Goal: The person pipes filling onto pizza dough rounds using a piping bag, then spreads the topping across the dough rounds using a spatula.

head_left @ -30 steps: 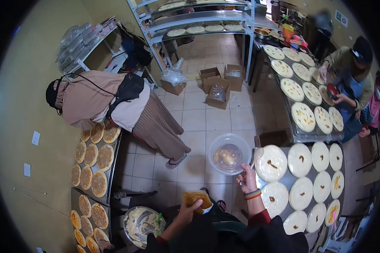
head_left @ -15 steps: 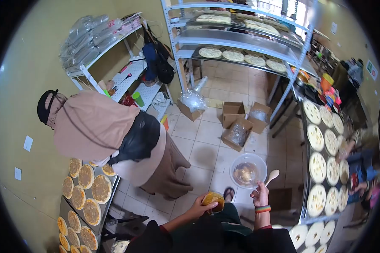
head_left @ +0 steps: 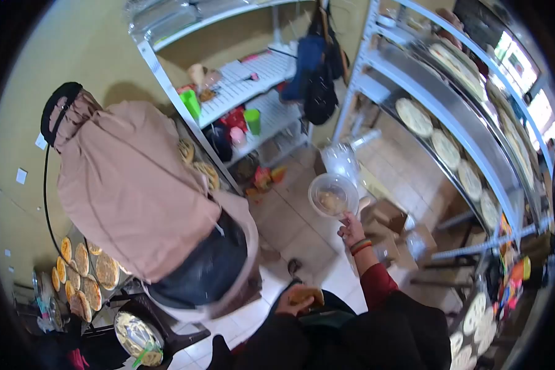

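Observation:
My right hand (head_left: 351,229), with a striped band at the wrist, is closed on the rim of a clear round plastic tub (head_left: 333,195) and holds it out in front of me. Some brownish filling shows in the bottom of the tub. The pale bowl of a spoon (head_left: 365,202) sticks out beside this hand. Low and close to my body, my left hand (head_left: 288,301) is wrapped round a bag of brown filling (head_left: 306,298).
A co-worker in a pink-brown garment (head_left: 142,191) bends over topped flatbreads (head_left: 107,270) at left. White shelves (head_left: 240,98) stand ahead. A metal rack (head_left: 438,92) holds dough rounds at right, with cardboard boxes (head_left: 391,216) beneath. A metal bowl (head_left: 135,336) is at lower left.
The view has swung left toward the shelves and the co-worker. My right hand and the tub have moved forward, away from the dough table. My left hand still holds the bag near my body.

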`<state>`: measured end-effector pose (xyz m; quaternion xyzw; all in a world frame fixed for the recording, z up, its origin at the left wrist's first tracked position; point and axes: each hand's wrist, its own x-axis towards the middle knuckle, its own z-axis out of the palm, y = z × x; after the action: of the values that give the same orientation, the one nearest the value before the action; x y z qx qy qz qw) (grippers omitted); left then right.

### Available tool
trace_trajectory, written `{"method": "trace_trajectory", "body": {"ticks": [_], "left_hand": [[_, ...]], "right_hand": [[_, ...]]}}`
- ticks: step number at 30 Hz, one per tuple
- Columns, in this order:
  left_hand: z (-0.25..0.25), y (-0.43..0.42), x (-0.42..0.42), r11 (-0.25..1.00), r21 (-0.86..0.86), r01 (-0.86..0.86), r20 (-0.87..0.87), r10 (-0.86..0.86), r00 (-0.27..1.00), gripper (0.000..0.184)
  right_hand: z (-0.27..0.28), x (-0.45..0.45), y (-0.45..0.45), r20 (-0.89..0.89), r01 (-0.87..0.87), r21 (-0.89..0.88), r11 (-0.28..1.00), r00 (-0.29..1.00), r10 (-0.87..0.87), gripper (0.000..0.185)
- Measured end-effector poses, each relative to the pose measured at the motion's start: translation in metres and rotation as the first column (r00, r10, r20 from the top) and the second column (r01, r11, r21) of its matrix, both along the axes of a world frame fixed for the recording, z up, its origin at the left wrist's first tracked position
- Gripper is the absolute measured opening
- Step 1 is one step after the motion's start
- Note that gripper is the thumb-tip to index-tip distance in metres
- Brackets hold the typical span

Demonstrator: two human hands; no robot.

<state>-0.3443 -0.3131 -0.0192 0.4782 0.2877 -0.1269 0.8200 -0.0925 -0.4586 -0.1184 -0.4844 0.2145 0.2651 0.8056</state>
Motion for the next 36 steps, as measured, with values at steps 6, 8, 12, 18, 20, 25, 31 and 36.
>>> {"method": "trace_trajectory", "body": {"ticks": [6,8,12,18,20,25,31,36], "left_hand": [[-0.013,0.026,0.089,0.984,0.022,-0.175,0.1,0.172,0.98,0.033],[-0.038,0.028,0.107,0.972,0.046,-0.231,0.141,0.223,0.965,0.031],[-0.087,0.054,0.145,0.996,-0.029,-0.085,0.161,0.088,0.983,0.025],[-0.103,0.062,0.251,0.883,0.095,-0.46,-0.03,0.465,0.885,0.025],[-0.105,0.063,0.271,0.843,0.107,-0.527,-0.073,0.536,0.841,0.026],[-0.107,0.061,0.298,0.768,0.137,-0.626,-0.156,0.641,0.752,0.026],[-0.102,0.061,0.309,0.709,0.15,-0.689,-0.185,0.705,0.684,0.027],[-0.097,0.051,0.305,0.66,0.18,-0.729,-0.198,0.75,0.631,0.028]], "right_hand": [[-0.017,0.167,0.118,-0.083,-0.097,0.02,0.995,0.992,0.098,0.016],[-0.036,0.213,0.158,-0.127,-0.128,0.01,0.992,0.984,0.128,0.017],[-0.096,0.316,0.235,-0.147,-0.175,-0.062,0.983,0.975,0.165,0.019],[-0.194,0.445,0.342,-0.087,-0.239,-0.045,0.97,0.968,0.235,0.025],[-0.191,0.468,0.362,-0.099,-0.242,-0.037,0.97,0.966,0.237,0.027],[-0.212,0.512,0.413,-0.144,-0.371,-0.409,0.834,0.928,0.342,0.031],[-0.263,0.529,0.401,0.43,0.198,-0.892,0.407,0.653,0.624,0.04],[-0.228,0.526,0.429,0.483,0.398,-0.85,0.344,0.329,0.812,0.036]]}}
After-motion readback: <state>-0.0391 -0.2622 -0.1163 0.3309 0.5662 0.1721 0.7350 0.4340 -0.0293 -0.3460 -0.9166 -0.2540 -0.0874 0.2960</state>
